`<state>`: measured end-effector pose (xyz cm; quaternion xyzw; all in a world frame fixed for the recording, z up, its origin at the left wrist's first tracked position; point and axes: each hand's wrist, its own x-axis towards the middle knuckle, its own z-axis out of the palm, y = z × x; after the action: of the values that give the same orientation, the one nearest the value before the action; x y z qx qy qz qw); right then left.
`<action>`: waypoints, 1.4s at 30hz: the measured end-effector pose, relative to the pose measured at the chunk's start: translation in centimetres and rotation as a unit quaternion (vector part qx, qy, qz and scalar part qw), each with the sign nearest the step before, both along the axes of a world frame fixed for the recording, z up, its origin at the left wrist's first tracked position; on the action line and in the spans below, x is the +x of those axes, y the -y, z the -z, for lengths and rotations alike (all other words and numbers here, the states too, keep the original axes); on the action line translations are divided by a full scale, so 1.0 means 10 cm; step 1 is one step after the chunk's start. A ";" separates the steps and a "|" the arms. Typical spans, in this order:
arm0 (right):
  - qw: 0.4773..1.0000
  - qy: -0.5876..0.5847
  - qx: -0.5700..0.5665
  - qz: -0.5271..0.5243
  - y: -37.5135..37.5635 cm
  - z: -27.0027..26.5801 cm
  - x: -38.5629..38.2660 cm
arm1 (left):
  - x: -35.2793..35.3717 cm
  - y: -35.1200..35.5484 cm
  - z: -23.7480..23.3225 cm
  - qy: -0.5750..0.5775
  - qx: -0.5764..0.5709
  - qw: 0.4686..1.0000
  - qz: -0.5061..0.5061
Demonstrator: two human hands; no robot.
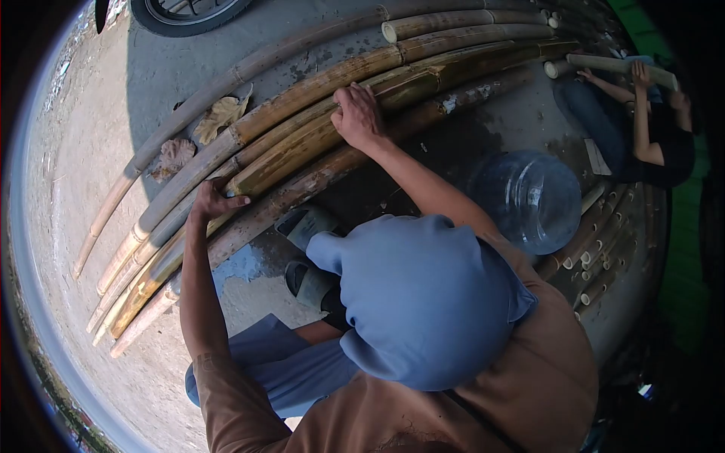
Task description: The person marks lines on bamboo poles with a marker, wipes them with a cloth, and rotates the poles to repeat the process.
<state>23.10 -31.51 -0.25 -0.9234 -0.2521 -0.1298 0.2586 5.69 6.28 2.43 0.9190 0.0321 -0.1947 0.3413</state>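
Observation:
Several long bamboo poles lie side by side on the ground, curved by the lens. My left hand (211, 202) grips a bamboo pole (283, 156) in the middle of the row, fingers over its far side and thumb stretched along the near side. Farther up to the right, my right hand (358, 115) is curled over the same group of poles, fingertips hooked behind the top edge. Beyond my hands runs another jointed pole (317, 83). A stained, darker pole (332, 167) lies nearest my sandals (311, 225).
A clear plastic water jug (529, 202) stands to my right, near a stack of cut bamboo (593, 257). A seated co-worker (642, 128) holds a bamboo piece (619, 64). Dry leaves (221, 118) lie beyond the poles, with a wheel (189, 23) at the top.

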 end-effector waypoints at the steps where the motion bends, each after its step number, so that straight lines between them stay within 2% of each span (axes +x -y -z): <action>1: 0.997 0.007 -0.018 0.070 0.49 0.00 0.35 | 0.00 0.00 -0.02 0.001 -0.012 1.000 -0.005; 3: 0.977 0.092 -0.080 0.177 1.36 0.02 0.85 | 0.03 0.00 -0.06 -0.015 -0.009 1.000 0.003; 5: 0.985 0.088 -0.059 0.136 1.68 0.11 1.08 | 0.07 0.03 -0.11 -0.035 -0.006 0.999 0.004; 7: 0.978 0.093 -0.072 0.171 1.27 0.06 0.89 | 0.09 0.04 -0.14 -0.061 -0.002 0.998 -0.003; 9: 0.988 0.055 -0.053 0.137 0.66 0.08 0.55 | 0.02 -0.06 0.12 0.012 0.013 1.000 -0.022; 11: 0.999 0.029 -0.006 0.036 -0.12 0.03 -0.03 | 0.00 -0.14 0.26 0.036 0.047 0.998 -0.028; 12: 0.998 -0.041 0.001 -0.051 -0.50 -0.04 -0.36 | 0.01 -0.08 0.16 0.014 0.078 0.997 -0.001; 14: 0.975 -0.055 0.017 -0.213 -1.19 -0.06 -1.02 | 0.11 0.09 -0.20 -0.023 0.140 0.988 0.055; 16: 0.948 -0.052 0.016 -0.312 -1.62 0.00 -1.39 | 0.02 -0.04 0.09 0.043 0.078 0.995 0.034; 17: 0.949 -0.044 0.005 -0.313 -1.71 0.02 -1.39 | -0.04 -0.11 0.18 0.075 0.049 0.996 0.024; 18: 0.950 -0.068 0.023 -0.304 -1.67 0.00 -1.31 | -0.08 -0.05 0.08 0.032 0.072 0.997 -0.001; 19: 0.950 -0.094 0.043 -0.294 -1.55 0.00 -1.18 | -0.12 0.02 0.00 0.036 0.107 0.994 0.000; 20: 0.967 -0.025 0.074 -0.241 -1.32 0.04 -1.04 | -0.18 0.11 -0.07 0.040 0.141 0.989 0.000; 22: 0.988 -0.008 0.078 -0.134 -0.71 -0.04 -0.58 | -0.28 0.28 -0.11 0.040 0.184 0.982 -0.032; 23: 0.994 0.061 0.065 -0.056 -0.37 0.07 -0.28 | -0.37 0.32 -0.06 0.083 0.220 0.972 -0.021; 25: 0.992 0.102 0.046 0.059 0.46 0.07 0.26 | -0.52 0.40 0.06 0.168 0.291 0.942 0.006; 26: 0.987 0.109 0.049 0.107 0.85 0.07 0.49 | -0.49 0.53 -0.15 0.146 0.284 0.948 0.007; 28: 0.971 0.177 -0.012 0.158 1.48 0.21 0.87 | -0.48 0.53 -0.13 0.144 0.282 0.948 -0.007; 30: 0.978 0.137 0.005 0.155 1.52 0.15 0.93 | -0.44 0.40 0.12 0.164 0.281 0.945 -0.011; 32: 0.985 0.096 0.040 0.140 1.23 0.21 0.89 | -0.37 0.19 0.15 0.166 0.242 0.956 0.025; 33: 0.984 0.119 0.029 0.125 0.99 0.27 0.78 | -0.33 0.16 0.18 0.166 0.219 0.961 0.040; 34: 0.993 0.052 0.023 0.104 0.66 0.15 0.55 | -0.28 0.14 0.10 0.193 0.156 0.968 0.039; 36: 1.000 -0.004 0.023 0.006 -0.07 0.09 0.02 | -0.21 0.07 0.06 0.128 0.116 0.985 0.011; 37: 0.995 0.019 0.074 -0.061 -0.48 0.15 -0.29 | -0.21 0.05 0.05 0.092 0.095 0.991 -0.002; 38: 0.987 -0.007 0.081 -0.139 -0.81 0.00 -0.62 | -0.19 0.05 0.01 0.066 0.110 0.992 0.004; 39: 0.981 0.007 0.063 -0.182 -1.13 0.14 -0.95 | -0.15 0.03 0.00 0.062 0.105 0.993 0.006; 41: 0.961 0.042 0.031 -0.272 -1.46 0.16 -1.28 | -0.16 0.01 0.04 0.050 0.093 0.994 0.007; 42: 0.965 0.024 0.031 -0.260 -1.41 0.13 -1.20 | -0.18 0.02 0.06 0.060 0.097 0.994 0.000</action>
<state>11.10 -17.43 -1.54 -0.8141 -0.4855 -0.0883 0.3061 3.92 6.13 1.87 0.9576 0.0305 -0.1356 0.2523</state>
